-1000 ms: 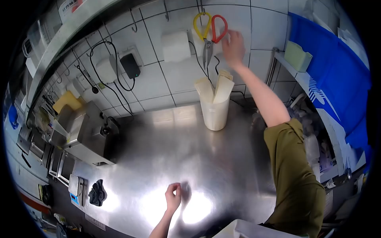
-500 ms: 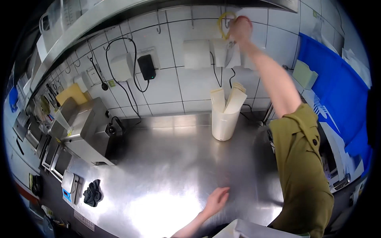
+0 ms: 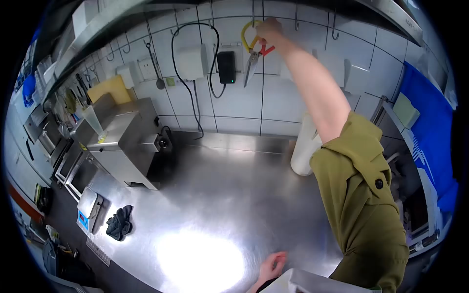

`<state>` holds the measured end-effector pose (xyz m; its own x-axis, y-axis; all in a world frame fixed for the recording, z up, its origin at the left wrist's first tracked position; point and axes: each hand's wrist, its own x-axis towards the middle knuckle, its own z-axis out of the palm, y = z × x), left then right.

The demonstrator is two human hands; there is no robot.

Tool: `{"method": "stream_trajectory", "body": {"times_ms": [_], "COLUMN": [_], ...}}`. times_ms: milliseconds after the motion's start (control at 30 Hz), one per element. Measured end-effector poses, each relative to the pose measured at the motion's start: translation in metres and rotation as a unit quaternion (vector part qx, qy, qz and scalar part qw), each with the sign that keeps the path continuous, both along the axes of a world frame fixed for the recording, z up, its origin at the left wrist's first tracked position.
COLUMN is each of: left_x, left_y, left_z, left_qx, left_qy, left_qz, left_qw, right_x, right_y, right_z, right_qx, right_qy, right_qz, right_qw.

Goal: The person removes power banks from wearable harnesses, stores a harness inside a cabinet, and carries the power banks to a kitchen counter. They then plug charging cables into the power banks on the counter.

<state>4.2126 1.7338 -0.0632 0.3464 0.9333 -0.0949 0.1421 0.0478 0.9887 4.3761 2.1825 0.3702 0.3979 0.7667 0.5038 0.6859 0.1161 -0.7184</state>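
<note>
Up at the wall, my right hand (image 3: 269,30) is closed on a pair of scissors (image 3: 252,66) with one yellow and one red handle. The blades point down against the white tiles. The yellow loop overlaps a metal hook (image 3: 253,19); whether it hangs on that hook I cannot tell. My left hand (image 3: 273,266) is low over the front of the steel worktop (image 3: 220,195), fingers loosely curled and apart, holding nothing. Behind my right forearm stands a white container (image 3: 304,151), partly hidden.
A black adapter (image 3: 226,67) with a looped cable is on the wall. At the left stand a steel machine (image 3: 122,141), a small scale (image 3: 89,204) and a crumpled black cloth (image 3: 119,223). A blue crate (image 3: 430,132) is at the right. A shelf edge (image 3: 391,22) overhangs above.
My view has shifted to the right-hand arm's left, so wall items appear further right. My right hand and the scissors have moved left along the hooks. My left hand has drawn back toward me.
</note>
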Motion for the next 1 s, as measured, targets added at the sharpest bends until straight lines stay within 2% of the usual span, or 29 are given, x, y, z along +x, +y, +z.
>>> {"method": "stream_trajectory", "body": {"times_ms": [33, 67, 167, 200, 233, 300, 367, 400, 433, 500, 533, 567, 633, 733, 800, 833, 867, 933, 967, 1000], "left_x": [-0.003, -0.010, -0.030, -0.033, -0.037, -0.042, -0.045, -0.040, -0.030, -0.002, 0.017, 0.030, 0.070, 0.117, 0.137, 0.144, 0.151, 0.159, 0.158, 0.155], "left_y": [0.002, 0.008, 0.030, 0.039, 0.049, 0.076, 0.114, 0.135, 0.159, 0.214, 0.232, 0.249, 0.287, 0.351, 0.379, 0.398, 0.412, 0.408, 0.402, 0.387], "left_z": [-0.007, -0.019, -0.009, -0.010, -0.011, -0.011, -0.004, 0.005, 0.021, 0.043, 0.075, 0.110, 0.158, 0.211, 0.243, 0.252, 0.256, 0.270, 0.278, 0.293], "left_qx": [0.011, 0.022, 0.028, 0.028, 0.029, 0.066, 0.066, 0.087, 0.109, 0.237, 0.265, 0.206, 0.136, 0.010, -0.068, -0.080, -0.094, -0.126, -0.141, -0.221], "left_qy": [0.007, 0.015, 0.037, 0.028, 0.019, -0.001, 0.040, 0.031, 0.023, -0.017, -0.043, 0.011, -0.147, -0.341, -0.394, -0.435, -0.473, -0.517, -0.537, -0.588], "left_qz": [0.005, 0.005, -0.002, 0.003, 0.011, 0.026, -0.002, -0.013, -0.021, -0.035, -0.045, -0.082, -0.102, -0.097, -0.063, -0.089, -0.116, -0.085, -0.068, -0.022], "left_qw": [1.000, 1.000, 0.999, 0.999, 0.999, 0.997, 0.997, 0.996, 0.993, 0.971, 0.962, 0.975, 0.974, 0.935, 0.914, 0.893, 0.868, 0.842, 0.829, 0.778], "right_x": [0.009, 0.020, 0.009, 0.023, 0.041, 0.078, 0.136, 0.162, 0.177, 0.188, 0.193, 0.202, 0.222, 0.189, 0.177, 0.175, 0.178, 0.185, 0.188, 0.191], "right_y": [0.011, 0.028, -0.035, -0.045, -0.057, -0.105, -0.132, -0.145, -0.156, -0.159, -0.158, -0.152, -0.141, -0.190, -0.211, -0.217, -0.214, -0.204, -0.202, -0.197], "right_z": [-0.011, -0.024, -0.042, -0.060, -0.081, -0.110, -0.134, -0.140, -0.141, -0.148, -0.151, -0.157, -0.163, -0.135, -0.102, -0.091, -0.083, -0.067, -0.071, -0.080], "right_qx": [-0.025, -0.017, -0.008, 0.100, 0.204, 0.383, 0.234, 0.096, -0.044, -0.028, -0.018, 0.007, 0.058, 0.110, 0.157, 0.181, 0.185, 0.188, 0.221, 0.249], "right_qy": [-0.004, -0.075, -0.053, -0.187, -0.319, -0.336, -0.216, 0.003, 0.224, 0.442, 0.539, 0.534, 0.517, 0.540, 0.479, 0.447, 0.364, 0.192, 0.058, -0.078], "right_qz": [-0.009, -0.033, 0.043, 0.033, 0.023, -0.071, -0.196, -0.109, -0.011, 0.083, 0.132, 0.166, 0.235, 0.251, 0.275, 0.284, 0.259, 0.202, 0.154, 0.104], "right_qw": [1.000, 0.996, 0.998, 0.977, 0.925, 0.858, 0.928, 0.989, 0.974, 0.893, 0.832, 0.829, 0.821, 0.796, 0.819, 0.829, 0.875, 0.942, 0.961, 0.960]}}
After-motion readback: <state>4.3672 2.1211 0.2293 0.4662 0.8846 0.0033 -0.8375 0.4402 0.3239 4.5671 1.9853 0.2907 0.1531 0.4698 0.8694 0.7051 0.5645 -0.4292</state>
